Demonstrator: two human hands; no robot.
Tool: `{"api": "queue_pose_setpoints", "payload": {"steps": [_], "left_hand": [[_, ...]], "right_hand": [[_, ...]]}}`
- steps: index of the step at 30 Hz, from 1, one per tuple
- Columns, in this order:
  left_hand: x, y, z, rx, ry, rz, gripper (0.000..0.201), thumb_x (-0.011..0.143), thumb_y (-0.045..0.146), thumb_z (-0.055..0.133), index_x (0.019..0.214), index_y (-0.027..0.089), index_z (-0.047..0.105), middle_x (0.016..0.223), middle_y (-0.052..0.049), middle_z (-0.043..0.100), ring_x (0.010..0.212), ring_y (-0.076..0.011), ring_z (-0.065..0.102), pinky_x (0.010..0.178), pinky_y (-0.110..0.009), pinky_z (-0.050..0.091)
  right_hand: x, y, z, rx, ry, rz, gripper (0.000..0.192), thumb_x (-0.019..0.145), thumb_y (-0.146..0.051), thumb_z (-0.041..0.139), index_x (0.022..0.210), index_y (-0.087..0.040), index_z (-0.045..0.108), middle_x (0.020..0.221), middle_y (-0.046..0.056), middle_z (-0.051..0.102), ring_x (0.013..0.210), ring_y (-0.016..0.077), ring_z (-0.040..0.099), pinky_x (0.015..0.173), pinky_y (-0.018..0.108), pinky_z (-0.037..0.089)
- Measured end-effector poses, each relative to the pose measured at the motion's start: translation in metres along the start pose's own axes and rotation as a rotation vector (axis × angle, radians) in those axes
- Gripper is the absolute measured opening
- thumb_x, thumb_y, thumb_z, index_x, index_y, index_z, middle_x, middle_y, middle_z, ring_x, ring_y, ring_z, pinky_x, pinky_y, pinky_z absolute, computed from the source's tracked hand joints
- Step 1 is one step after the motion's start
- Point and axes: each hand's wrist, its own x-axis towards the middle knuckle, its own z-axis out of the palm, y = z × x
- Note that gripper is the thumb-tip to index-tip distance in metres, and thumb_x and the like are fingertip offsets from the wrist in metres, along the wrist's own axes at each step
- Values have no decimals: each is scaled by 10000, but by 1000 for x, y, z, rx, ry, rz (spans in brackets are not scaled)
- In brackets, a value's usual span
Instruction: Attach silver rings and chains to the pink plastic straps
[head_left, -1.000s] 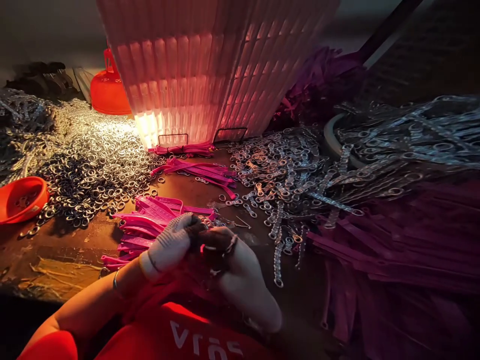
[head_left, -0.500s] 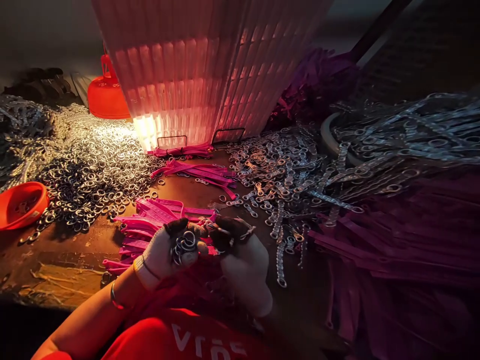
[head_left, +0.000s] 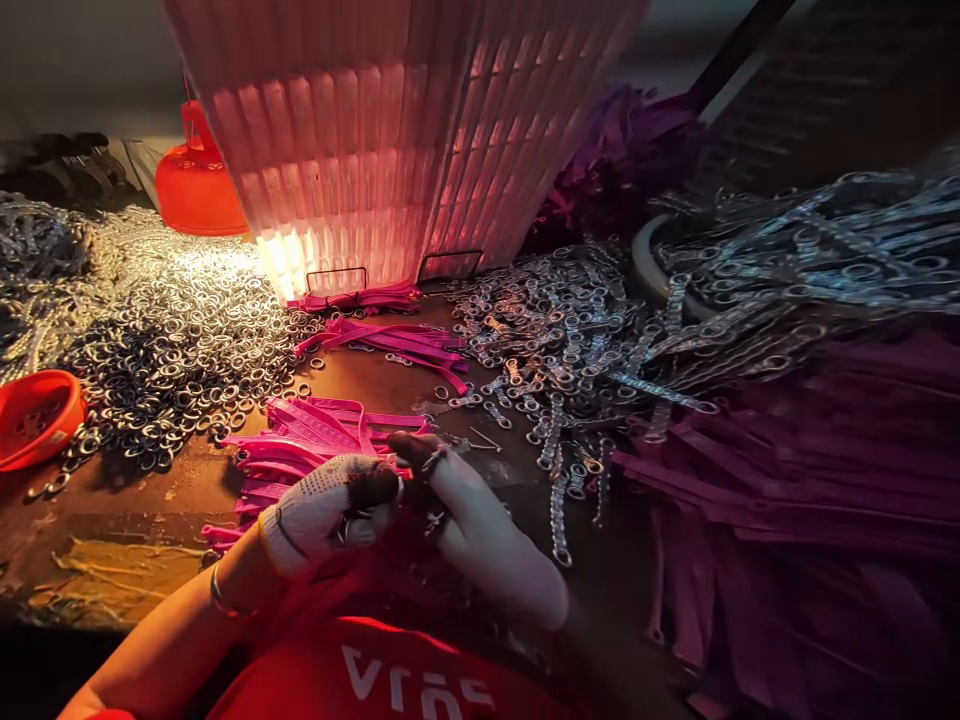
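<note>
My left hand [head_left: 330, 510], in a white dotted glove with darkened fingertips, is closed around several metal rings [head_left: 346, 528]. Its fingertips meet those of my right hand [head_left: 472, 525]. That hand is gloved too, with its fingers curled and pinched. Small shiny metal pieces [head_left: 435, 520] show between its fingers, but their kind is unclear. What lies between the two sets of fingertips is mostly hidden. Just beyond my hands lies a bundle of pink straps [head_left: 300, 435], partly covered by the left glove.
A heap of metal rings [head_left: 172, 350] spreads at left, by a red bowl [head_left: 71, 425] and under a red lamp [head_left: 199, 190]. Metal ring-ended strips [head_left: 555, 320] pile up at right. Purple straps [head_left: 780, 490] cover the right side. A ribbed translucent panel [head_left: 337, 150] stands behind.
My left hand has turned over, so its glove back shows and the rings are less visible. My right hand has moved slightly, its fingers drawn in against the left. The view shifted a little.
</note>
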Motion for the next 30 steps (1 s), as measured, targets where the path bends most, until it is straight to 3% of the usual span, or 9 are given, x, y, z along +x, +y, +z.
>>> {"api": "queue_pose_setpoints", "payload": {"steps": [4, 7, 12, 18, 21, 24, 25, 27, 30], "left_hand": [[0, 4, 8, 181, 70, 23, 341, 810, 434, 609, 625, 167, 504, 449, 50, 424, 355, -43, 305, 356, -180, 194], [-2, 13, 11, 346, 155, 167, 362, 879, 460, 572, 679, 160, 533, 492, 37, 476, 388, -51, 358, 386, -186, 245], [1, 31, 11, 645, 106, 313, 287, 904, 395, 602, 773, 141, 591, 637, 1, 588, 508, -56, 455, 461, -172, 331], [23, 42, 24, 368, 39, 211, 322, 923, 454, 548, 751, 197, 459, 529, 71, 436, 395, -58, 381, 376, -171, 284], [59, 53, 24, 443, 90, 208, 234, 944, 384, 487, 803, 197, 488, 544, 72, 427, 384, -61, 379, 378, -173, 315], [123, 75, 16, 1064, 142, 286, 264, 963, 228, 373, 907, 155, 620, 605, 11, 551, 472, -96, 511, 474, -207, 440], [147, 84, 13, 1370, 195, 369, 286, 954, 187, 379, 934, 146, 661, 675, -22, 622, 577, -116, 593, 573, -227, 500], [194, 99, 7, 1523, 219, 413, 245, 926, 178, 480, 1017, 123, 700, 941, -101, 713, 906, -199, 672, 820, -299, 536], [245, 108, 5, 1674, 221, 394, 286, 909, 153, 520, 1139, 111, 684, 1231, -168, 660, 1149, -266, 622, 978, -353, 483]], "right_hand": [[4, 7, -4, -139, -79, 11, 387, 766, -67, 493, 1079, -199, 678, 974, 87, 670, 886, 224, 589, 778, 336, 467], [6, 9, -11, -329, -91, 36, 242, 749, -76, 488, 883, -173, 665, 850, 88, 661, 774, 208, 559, 684, 309, 389], [13, 7, -25, -520, -164, 16, 107, 720, -120, 513, 691, -186, 592, 667, 51, 624, 597, 157, 467, 585, 311, 245], [16, 21, -24, -529, 49, -72, 111, 743, -244, 542, 648, -194, 571, 626, 49, 598, 574, 154, 452, 584, 317, 236], [17, 44, -20, -451, 165, 148, 155, 812, -279, 529, 697, -193, 585, 639, 42, 606, 595, 158, 488, 585, 298, 272], [15, 68, -22, -388, 315, 374, 240, 875, -311, 502, 661, -214, 550, 618, 37, 588, 586, 164, 483, 582, 300, 295], [13, 73, -23, -352, 379, 407, 266, 893, -330, 493, 658, -220, 548, 624, 40, 590, 596, 171, 488, 591, 303, 316], [7, 80, -23, -233, 474, 423, 262, 917, -340, 486, 706, -220, 584, 674, 49, 621, 653, 187, 530, 633, 307, 376], [-5, 82, -18, -63, 468, 418, 172, 894, -262, 505, 815, -214, 650, 760, 41, 662, 730, 195, 575, 683, 306, 436]]}}
